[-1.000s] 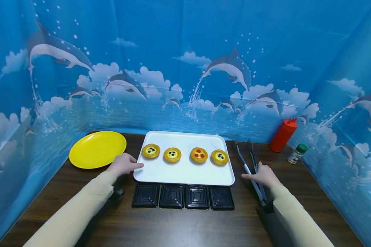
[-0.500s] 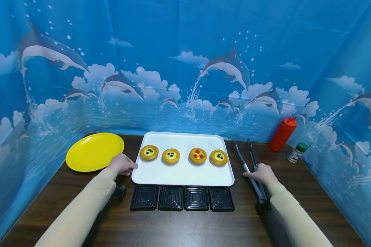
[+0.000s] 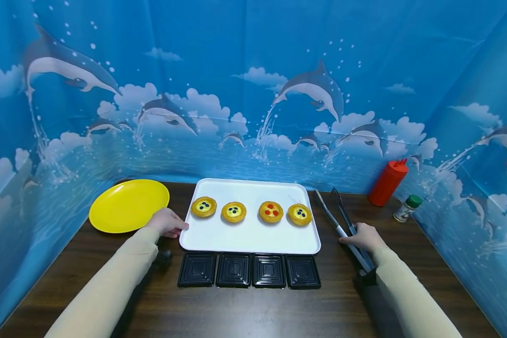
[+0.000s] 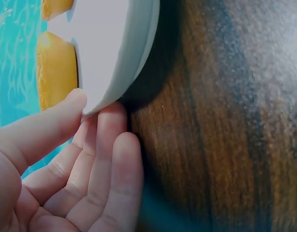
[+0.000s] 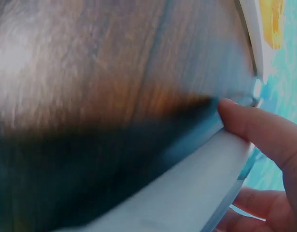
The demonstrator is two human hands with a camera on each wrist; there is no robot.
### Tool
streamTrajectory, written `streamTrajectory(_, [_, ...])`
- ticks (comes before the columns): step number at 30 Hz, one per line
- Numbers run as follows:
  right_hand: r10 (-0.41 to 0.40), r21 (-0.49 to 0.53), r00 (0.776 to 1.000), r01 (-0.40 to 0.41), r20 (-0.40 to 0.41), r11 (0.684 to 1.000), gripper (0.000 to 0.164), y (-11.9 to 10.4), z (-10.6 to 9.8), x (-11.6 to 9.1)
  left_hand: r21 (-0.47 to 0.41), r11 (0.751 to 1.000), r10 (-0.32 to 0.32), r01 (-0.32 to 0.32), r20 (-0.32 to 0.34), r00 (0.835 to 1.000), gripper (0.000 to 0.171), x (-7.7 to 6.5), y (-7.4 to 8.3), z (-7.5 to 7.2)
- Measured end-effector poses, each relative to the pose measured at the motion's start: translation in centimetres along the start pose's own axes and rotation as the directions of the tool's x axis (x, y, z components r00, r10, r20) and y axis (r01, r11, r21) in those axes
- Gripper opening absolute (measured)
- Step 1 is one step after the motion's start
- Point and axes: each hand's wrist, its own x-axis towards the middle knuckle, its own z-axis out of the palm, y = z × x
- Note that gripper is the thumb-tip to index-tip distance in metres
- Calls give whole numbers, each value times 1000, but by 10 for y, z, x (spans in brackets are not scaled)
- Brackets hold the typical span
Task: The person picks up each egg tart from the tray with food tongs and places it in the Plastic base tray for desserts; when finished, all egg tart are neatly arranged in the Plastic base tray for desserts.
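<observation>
Head view. The left hand [image 3: 168, 223] is pinching the near left part of a white tray [image 3: 257, 239], its grip closed on the rim. The tray is lying on the dark wooden worktop [image 3: 236, 312] and is bearing four tarts [image 3: 234, 212] in a row (third from left showing red topping, the others dark blue dots). Four black square containers [image 3: 234, 270] are sitting side by side just in front of the tray. A yellow plate [image 3: 128, 206] is resting just beside the left hand. The right hand [image 3: 365, 236] is grasping metal tongs [image 3: 339, 228] to the right of the tray, their tips standing apart. A red bottle [image 3: 387, 183] and a green-capped jar [image 3: 407, 209] are standing beyond it, before a dolphin-print curtain [image 3: 253, 84].

Left wrist view. The thumb [image 4: 47, 123] is pressing the rim from above, near a tart; fingertips are touching it from beneath.

Right wrist view, partly blurred. The thumb is lying along the tongs' pale arm; other fingers are showing on its far side.
</observation>
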Motion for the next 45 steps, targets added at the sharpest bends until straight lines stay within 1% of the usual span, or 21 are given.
streamTrajectory(2, [-16, -6, 1000, 16, 13, 1000, 74, 2, -2, 0, 6, 1000, 3, -3, -1, 1000, 32, -1, 0, 0])
streamTrajectory(6, [-35, 25, 999, 34, 21, 999, 75, 7, -6, -3, 22, 1000, 11, -10, -7, 1000, 30, -2, 1, 0])
streamTrajectory(9, [-28, 109, 999, 25, 29, 994, 75, 14, -7, -6, 34, 999, 18, -18, -12, 1000, 30, -3, 1, 0])
streamTrajectory(13, [-27, 239, 999, 20, 28, 971, 73, 25, -6, -9, 41, 999, 23, -22, -18, 1000, 30, -3, 2, 2])
streamTrajectory(17, [-34, 288, 999, 37, -13, 957, 75, 32, -4, -15, 41, 999, 21, -20, -14, 1000, 29, -3, 3, 3])
streamTrajectory(22, [-14, 313, 995, 44, -98, 949, 87, 34, -5, -25, 48, 999, 14, -14, 0, 1000, 29, -2, 3, 3])
streamTrajectory(24, [-6, 311, 993, 43, -120, 949, 90, 33, -6, -30, 53, 999, 12, -12, 4, 1000, 29, -2, 2, 3])
streamTrajectory(27, [0, 294, 991, 39, -132, 955, 91, 34, -7, -37, 57, 998, 15, -15, 3, 1000, 29, -3, 2, 3])
streamTrajectory(33, [-38, 230, 988, 71, -148, 971, 84, 38, -5, -50, 56, 998, 19, -19, -3, 1000, 29, -3, 4, 3])
streamTrajectory(38, [-59, 227, 993, 80, -98, 971, 78, 36, -1, -61, 51, 999, 17, -17, -15, 1000, 30, -5, 4, 4])
streamTrajectory(40, [-72, 212, 994, 88, -81, 973, 74, 33, 2, -65, 50, 999, 17, -16, -18, 1000, 30, -5, 4, 4])
streamTrajectory(45, [-97, 131, 990, 110, -101, 985, 71, 25, 9, -69, 60, 998, 16, -15, -24, 1000, 30, -5, 4, 5])
